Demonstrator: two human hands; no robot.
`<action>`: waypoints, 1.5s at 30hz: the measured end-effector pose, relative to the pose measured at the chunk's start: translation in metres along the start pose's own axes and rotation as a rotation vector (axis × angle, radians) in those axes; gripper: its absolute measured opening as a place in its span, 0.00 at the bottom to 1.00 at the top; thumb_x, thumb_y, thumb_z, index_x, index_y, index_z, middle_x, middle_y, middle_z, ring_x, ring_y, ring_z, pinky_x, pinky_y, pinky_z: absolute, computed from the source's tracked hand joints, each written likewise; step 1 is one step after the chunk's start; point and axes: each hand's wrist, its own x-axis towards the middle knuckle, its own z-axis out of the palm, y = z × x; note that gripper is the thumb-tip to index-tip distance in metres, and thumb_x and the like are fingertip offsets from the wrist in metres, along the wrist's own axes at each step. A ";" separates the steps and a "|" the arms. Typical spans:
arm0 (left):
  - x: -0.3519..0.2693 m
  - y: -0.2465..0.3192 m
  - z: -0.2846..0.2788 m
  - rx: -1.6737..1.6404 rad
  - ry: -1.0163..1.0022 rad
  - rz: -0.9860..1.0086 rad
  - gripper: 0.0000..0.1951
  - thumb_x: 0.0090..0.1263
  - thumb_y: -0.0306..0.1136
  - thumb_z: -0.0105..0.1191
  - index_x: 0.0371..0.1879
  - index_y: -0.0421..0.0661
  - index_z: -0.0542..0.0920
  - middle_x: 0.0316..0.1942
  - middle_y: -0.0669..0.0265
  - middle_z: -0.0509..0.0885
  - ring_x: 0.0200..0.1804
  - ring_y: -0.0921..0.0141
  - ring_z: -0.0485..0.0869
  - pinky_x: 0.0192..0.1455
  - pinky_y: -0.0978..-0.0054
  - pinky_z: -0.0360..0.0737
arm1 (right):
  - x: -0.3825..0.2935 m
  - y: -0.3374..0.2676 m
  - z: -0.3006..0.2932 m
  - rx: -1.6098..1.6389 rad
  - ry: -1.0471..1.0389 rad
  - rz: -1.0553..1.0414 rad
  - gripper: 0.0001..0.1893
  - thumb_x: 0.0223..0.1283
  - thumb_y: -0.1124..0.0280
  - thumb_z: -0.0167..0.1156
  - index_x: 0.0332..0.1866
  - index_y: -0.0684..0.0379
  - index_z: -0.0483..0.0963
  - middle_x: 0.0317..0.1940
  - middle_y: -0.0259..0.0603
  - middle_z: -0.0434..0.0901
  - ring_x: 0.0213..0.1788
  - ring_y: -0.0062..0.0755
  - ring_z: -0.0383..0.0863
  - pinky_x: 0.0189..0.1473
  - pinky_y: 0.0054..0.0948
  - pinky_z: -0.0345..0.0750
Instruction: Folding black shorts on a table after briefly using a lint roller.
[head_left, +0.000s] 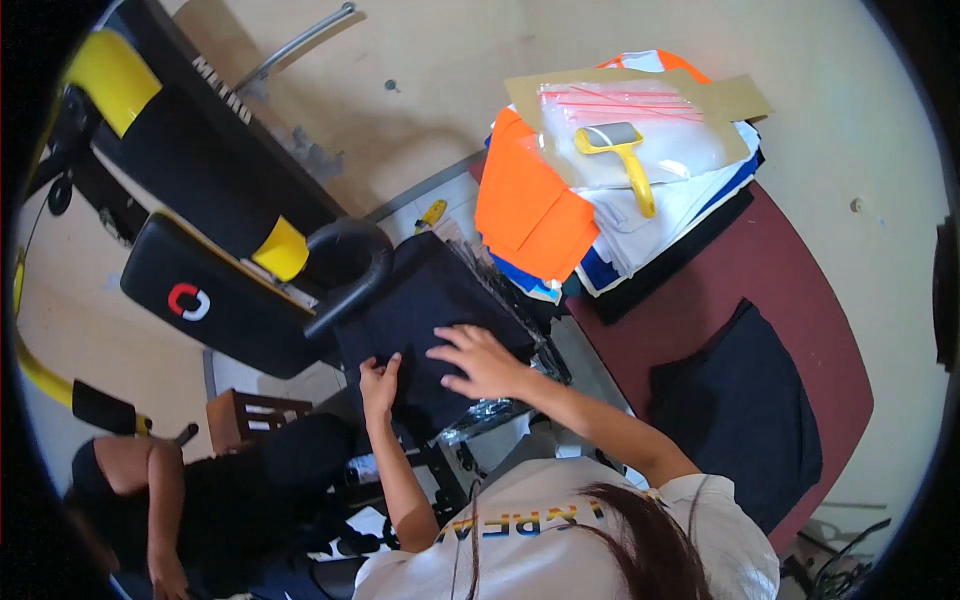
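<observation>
Folded black cloth (435, 292) lies spread before me on top of a stack with clear plastic wrapping (491, 412) showing at its near side. My right hand (480, 365) is over the cloth, palm down, fingers spread and holding nothing. At the cloth's left part is my left hand (380, 386), its thumb and fingertips raised a little apart. Whether it pinches any fabric cannot be made out. A second piece of black cloth (735, 412) rests on the dark red tabletop (780, 277) to my right.
Folded orange cloth (532, 202) and white cloth (637, 232) form a pile bearing clear plastic bags (675, 150) and a yellow-handled roller (626, 150). Left stands a black and yellow exercise machine (225, 300). Another person's arm (165, 502) is at lower left, near a wooden stool (240, 416).
</observation>
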 end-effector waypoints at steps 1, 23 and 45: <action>0.003 0.000 -0.001 0.007 -0.013 0.019 0.28 0.60 0.42 0.58 0.52 0.31 0.68 0.40 0.54 0.81 0.42 0.63 0.79 0.49 0.72 0.74 | 0.002 0.002 0.016 -0.001 -0.024 0.030 0.29 0.50 0.55 0.59 0.59 0.53 0.67 0.61 0.57 0.60 0.63 0.61 0.56 0.64 0.49 0.55; -0.223 0.184 0.021 0.149 -1.204 1.065 0.16 0.57 0.33 0.59 0.33 0.35 0.68 0.21 0.52 0.73 0.23 0.60 0.74 0.27 0.70 0.70 | -0.157 -0.072 -0.152 0.870 0.378 0.549 0.39 0.57 0.50 0.58 0.68 0.55 0.50 0.60 0.48 0.61 0.63 0.35 0.59 0.65 0.30 0.55; -0.390 0.216 0.172 -0.302 -1.427 1.464 0.09 0.42 0.27 0.54 0.22 0.35 0.78 0.17 0.62 0.71 0.25 0.64 0.70 0.50 0.67 0.70 | -0.568 -0.271 -0.192 0.798 1.792 0.352 0.35 0.31 0.82 0.52 0.58 0.68 0.65 0.55 0.50 0.70 0.58 0.35 0.70 0.63 0.28 0.61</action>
